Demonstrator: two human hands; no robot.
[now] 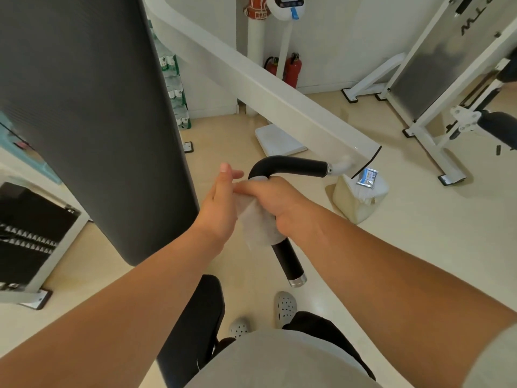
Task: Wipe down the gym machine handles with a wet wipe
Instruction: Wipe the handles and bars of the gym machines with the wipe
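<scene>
The wet wipe (256,219) is wrapped around the lower straight part of the black handle (289,165), just under its bend. It is clamped there by the right hand (275,200), whose fingers are curled round wipe and bar together, so the cloth is pressed on the grip from all sides at once. The left hand (221,203) is held beside it with straight fingers, touching the loose left edge of the wipe. Probably the flap is steadied in this way, but that is only a judgement. The two hands are close together.

Under the right hand a bare length of handle is left down to the chrome end cap (298,282). Only floor is seen below it, so room is given for a stroke downward. In the other direction the bend must be followed up to the joint at the end of the white machine arm (251,77). On the left the dark pad (92,121) stands near — less room is left on that side.
</scene>
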